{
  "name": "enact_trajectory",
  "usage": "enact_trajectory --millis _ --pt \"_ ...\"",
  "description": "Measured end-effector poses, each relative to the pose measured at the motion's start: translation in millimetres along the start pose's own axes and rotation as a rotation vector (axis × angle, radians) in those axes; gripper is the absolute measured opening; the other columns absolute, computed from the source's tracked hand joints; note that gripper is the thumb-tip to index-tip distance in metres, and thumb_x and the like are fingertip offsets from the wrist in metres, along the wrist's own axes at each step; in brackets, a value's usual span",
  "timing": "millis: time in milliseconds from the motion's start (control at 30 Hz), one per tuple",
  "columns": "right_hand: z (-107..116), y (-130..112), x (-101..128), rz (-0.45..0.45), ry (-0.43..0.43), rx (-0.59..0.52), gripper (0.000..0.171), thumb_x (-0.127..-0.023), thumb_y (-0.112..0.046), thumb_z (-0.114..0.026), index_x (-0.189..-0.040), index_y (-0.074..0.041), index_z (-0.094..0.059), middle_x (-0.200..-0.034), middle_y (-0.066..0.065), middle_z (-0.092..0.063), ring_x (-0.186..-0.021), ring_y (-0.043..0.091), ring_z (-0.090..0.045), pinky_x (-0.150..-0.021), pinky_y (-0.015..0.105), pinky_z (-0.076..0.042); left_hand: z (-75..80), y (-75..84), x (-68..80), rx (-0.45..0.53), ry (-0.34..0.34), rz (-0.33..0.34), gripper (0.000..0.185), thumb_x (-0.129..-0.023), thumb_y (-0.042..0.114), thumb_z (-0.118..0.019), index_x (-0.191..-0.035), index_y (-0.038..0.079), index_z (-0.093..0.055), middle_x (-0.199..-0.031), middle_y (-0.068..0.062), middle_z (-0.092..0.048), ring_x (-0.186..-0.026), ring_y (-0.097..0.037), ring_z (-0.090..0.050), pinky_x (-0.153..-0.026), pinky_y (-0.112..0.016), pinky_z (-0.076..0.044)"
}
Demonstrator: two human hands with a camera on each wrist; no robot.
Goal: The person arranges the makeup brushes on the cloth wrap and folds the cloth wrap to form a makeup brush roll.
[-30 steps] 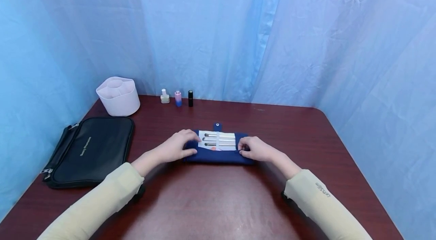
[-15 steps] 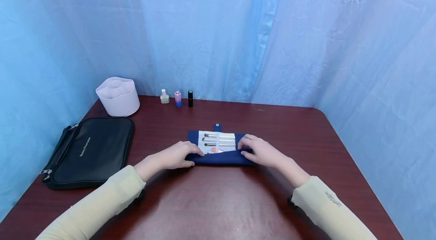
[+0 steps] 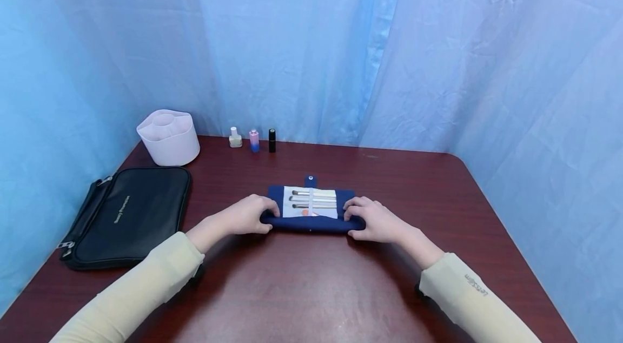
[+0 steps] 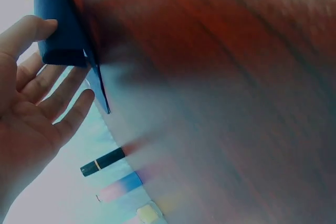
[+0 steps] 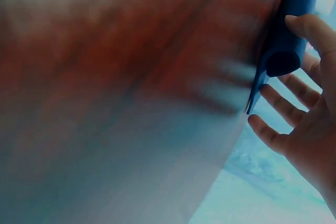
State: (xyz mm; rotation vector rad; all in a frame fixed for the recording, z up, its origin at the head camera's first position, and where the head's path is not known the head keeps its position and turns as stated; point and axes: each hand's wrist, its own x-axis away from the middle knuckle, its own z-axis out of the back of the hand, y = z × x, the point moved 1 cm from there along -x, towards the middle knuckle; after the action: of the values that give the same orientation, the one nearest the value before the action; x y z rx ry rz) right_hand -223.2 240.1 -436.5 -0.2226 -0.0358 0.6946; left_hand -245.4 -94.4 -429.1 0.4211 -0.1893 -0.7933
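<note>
A navy fabric brush roll (image 3: 311,223) lies mid-table, its near side rolled into a tube. Its far side lies flat and shows a white panel with several brushes (image 3: 313,201) and a snap tab (image 3: 310,179). My left hand (image 3: 248,215) sits at the tube's left end and my right hand (image 3: 372,218) at its right end. In the left wrist view the thumb touches the roll (image 4: 58,30) while the fingers (image 4: 52,95) stretch out past it. The right wrist view shows the same on the roll (image 5: 291,30), with the fingers (image 5: 286,103) spread.
A black zipped case (image 3: 128,213) lies at the left on the dark red table (image 3: 311,289). A white divided cup (image 3: 168,137) stands behind it. Three small bottles (image 3: 254,140) line the back edge by the blue curtain (image 3: 311,34).
Both hands have moved the rolled part away from me, so the tube is thicker and covers more of the white panel.
</note>
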Motion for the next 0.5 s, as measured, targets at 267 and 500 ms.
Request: enact_trajectory --millis 267,500 --pt "4 13 -13 0.002 0.018 -0.119 0.019 -0.083 -0.022 -0.063 -0.1 -0.014 -0.068 -0.119 0.005 -0.06 -0.103 0.02 -0.059 -0.085 0.038 -0.051 6.2 -16.6 -7.9 0.107 0.078 0.051 0.01 -0.085 0.017 -0.069 -0.092 0.013 -0.064 -0.093 0.001 -0.064 -0.08 -0.014 -0.054 -0.072 -0.028 -0.047" --pt "8 33 -30 -0.022 0.029 -0.217 0.018 -0.088 -0.016 -0.059 -0.102 -0.009 -0.067 -0.115 0.009 -0.061 -0.098 0.021 -0.06 -0.082 0.037 -0.051 13.5 -29.3 -21.1 0.256 0.104 0.159 0.006 -0.09 0.016 -0.063 -0.093 0.011 -0.062 -0.083 -0.001 -0.062 -0.072 -0.014 -0.055 -0.066 -0.029 -0.046"
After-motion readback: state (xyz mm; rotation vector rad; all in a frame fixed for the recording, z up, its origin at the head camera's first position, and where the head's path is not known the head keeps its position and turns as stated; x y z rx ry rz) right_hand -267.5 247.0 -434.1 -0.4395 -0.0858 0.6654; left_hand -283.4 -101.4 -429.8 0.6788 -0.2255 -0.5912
